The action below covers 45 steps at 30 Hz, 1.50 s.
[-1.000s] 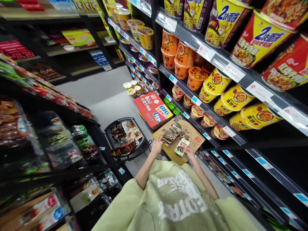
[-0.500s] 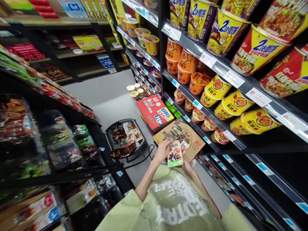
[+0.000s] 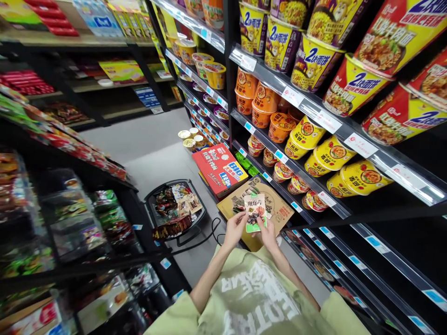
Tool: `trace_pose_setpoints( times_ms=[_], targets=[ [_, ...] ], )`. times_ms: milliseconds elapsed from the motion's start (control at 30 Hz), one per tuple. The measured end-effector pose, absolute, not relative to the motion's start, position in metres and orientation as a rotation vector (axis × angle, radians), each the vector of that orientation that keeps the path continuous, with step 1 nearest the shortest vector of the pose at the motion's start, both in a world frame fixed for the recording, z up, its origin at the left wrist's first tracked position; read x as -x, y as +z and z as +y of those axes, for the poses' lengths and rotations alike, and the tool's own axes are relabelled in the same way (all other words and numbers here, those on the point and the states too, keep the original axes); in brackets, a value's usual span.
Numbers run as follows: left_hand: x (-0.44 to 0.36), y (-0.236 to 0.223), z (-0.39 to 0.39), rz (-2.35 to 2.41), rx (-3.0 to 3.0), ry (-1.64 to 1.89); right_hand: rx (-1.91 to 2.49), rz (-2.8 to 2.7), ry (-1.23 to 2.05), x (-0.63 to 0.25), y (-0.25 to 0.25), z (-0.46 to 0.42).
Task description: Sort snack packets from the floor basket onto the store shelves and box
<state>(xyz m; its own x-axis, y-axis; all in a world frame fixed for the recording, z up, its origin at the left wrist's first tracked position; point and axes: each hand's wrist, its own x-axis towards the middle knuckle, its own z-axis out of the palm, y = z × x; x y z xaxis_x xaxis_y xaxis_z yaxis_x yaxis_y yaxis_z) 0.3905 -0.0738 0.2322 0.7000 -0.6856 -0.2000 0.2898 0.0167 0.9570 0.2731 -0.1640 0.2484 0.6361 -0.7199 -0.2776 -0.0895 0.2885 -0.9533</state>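
Note:
Both hands are on a small snack packet (image 3: 256, 209) with a white top, a picture of dark food and a green lower edge. My left hand (image 3: 236, 229) pinches its left side, fingertips together. At the lower right, my right hand (image 3: 268, 233) grips it with the thumb across the front; the other fingers are partly hidden behind. The packet is held above a brown cardboard box (image 3: 281, 207) with printed lettering. Another small packet (image 3: 239, 203) lies on that box, partly covered by the held one.
A red noodle carton (image 3: 218, 170) stands beyond the brown box. To the left, a black basket (image 3: 200, 218) of packaged snacks sits on the floor, its handle lowered. Shelves of noodle cups (image 3: 303, 132) line the right; bagged-food racks (image 3: 70, 209) line the left.
The packet has moved up and stands straighter in view. My right hand has come round with its thumb onto the packet's front. The view has shifted slightly.

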Motion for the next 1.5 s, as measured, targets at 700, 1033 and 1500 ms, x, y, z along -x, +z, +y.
trace_pose_setpoints(
  times_ms=[700, 1033, 1500],
  targets=[
    [-0.376, 0.253, -0.068, -0.487, -1.379, -0.697, 1.494, 0.606, -0.58, -0.256, 0.281, -0.165],
    [-0.367, 0.237, -0.071, -0.304, -1.306, -0.841, 1.107, 0.889, -0.71, -0.269, 0.263, -0.176],
    [-0.366, 0.234, -0.065, -0.442, -1.481, -0.695, 1.306, 0.906, -0.767, -0.264, 0.266, -0.18]
  ],
)
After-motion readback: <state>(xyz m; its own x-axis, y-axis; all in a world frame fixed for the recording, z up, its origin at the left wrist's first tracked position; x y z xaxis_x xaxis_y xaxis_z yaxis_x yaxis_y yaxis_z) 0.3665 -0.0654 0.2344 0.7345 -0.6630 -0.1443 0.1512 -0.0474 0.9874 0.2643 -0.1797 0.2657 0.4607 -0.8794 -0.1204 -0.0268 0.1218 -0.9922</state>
